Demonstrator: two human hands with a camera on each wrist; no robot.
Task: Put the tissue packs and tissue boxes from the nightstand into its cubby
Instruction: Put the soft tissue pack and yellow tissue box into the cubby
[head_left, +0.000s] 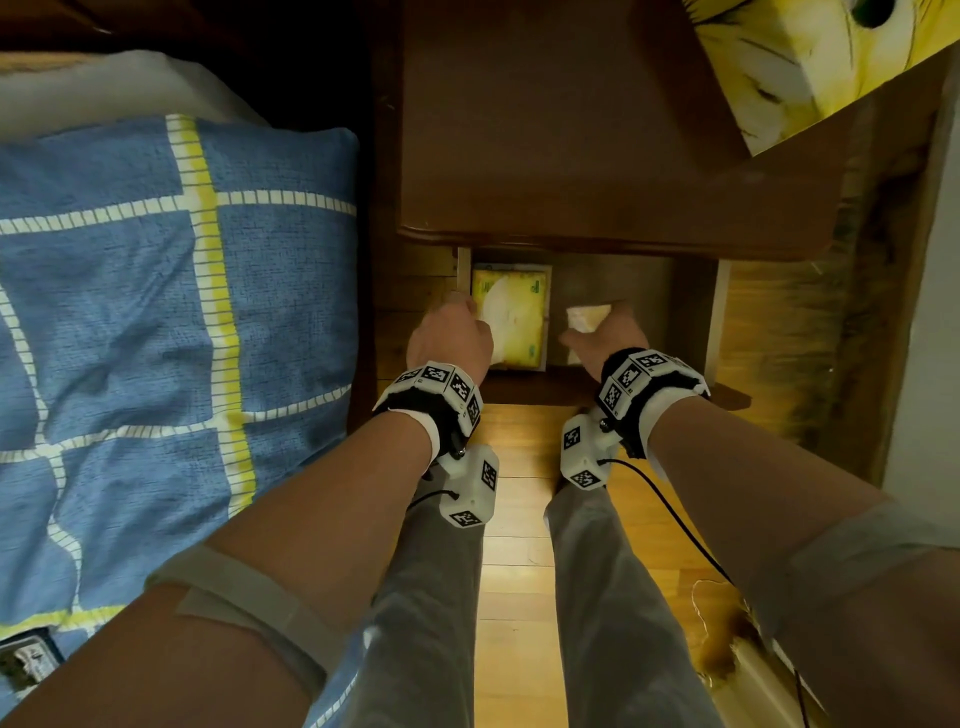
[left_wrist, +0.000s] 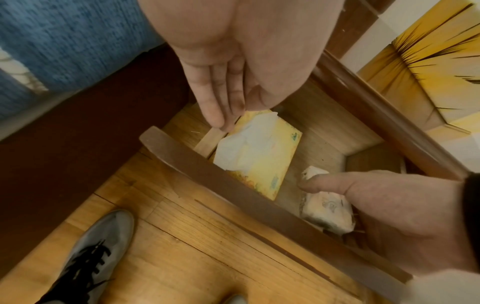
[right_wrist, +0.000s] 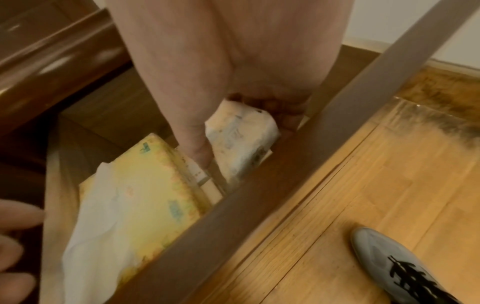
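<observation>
The brown nightstand (head_left: 545, 156) has an open cubby (head_left: 623, 280) under its top. A yellow tissue pack (head_left: 519, 322) (left_wrist: 262, 156) lies flat in the cubby's left part, with a white tissue sticking out of it. My left hand (head_left: 467, 312) (left_wrist: 221, 121) hovers over that pack's left edge with straight fingers and holds nothing. My right hand (head_left: 592, 325) (right_wrist: 244, 139) grips a small white tissue pack (right_wrist: 241, 152) (left_wrist: 327, 207) low in the cubby's right part, thumb on one side and fingers curled round the other. A yellow box with black streaks (head_left: 810, 57) stands on the nightstand's back right corner.
A bed with a blue and yellow quilt (head_left: 156, 312) runs close along the nightstand's left side. The cubby's brown front rail (left_wrist: 233, 185) crosses just before the packs. My grey shoes (left_wrist: 98, 253) (right_wrist: 394, 257) stand on the wooden floor (head_left: 519, 571).
</observation>
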